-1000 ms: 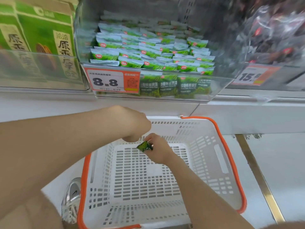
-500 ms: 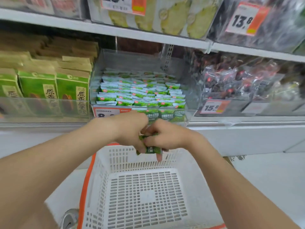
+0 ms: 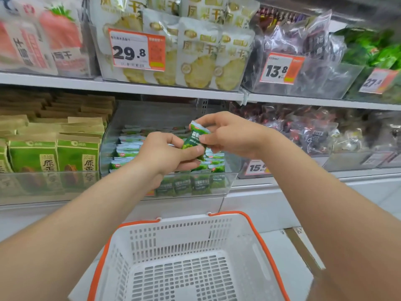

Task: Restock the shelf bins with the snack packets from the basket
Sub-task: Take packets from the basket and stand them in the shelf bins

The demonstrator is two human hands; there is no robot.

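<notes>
Left hand (image 3: 160,154), right hand (image 3: 233,135) pinch packet (image 3: 196,137) over bin (image 3: 227,180).

The left hand (image 3: 161,154) covers the lower end of the packet (image 3: 196,135); the right hand (image 3: 232,135) covers its right edge. Print on the packet is too small to read. Both hands hide the middle rows of stock (image 3: 128,153) in the bin (image 3: 152,114). On the bin front, the left wrist hides the bin tag (image 3: 150,193) except an orange corner. Right of the bin, the next tag (image 3: 255,168) shows 15; its last digit is hidden. Below the bin, the basket (image 3: 184,227) is cut off by the bottom edge. Above and far right of the bin, the far tag (image 3: 376,82) is blurred.
</notes>
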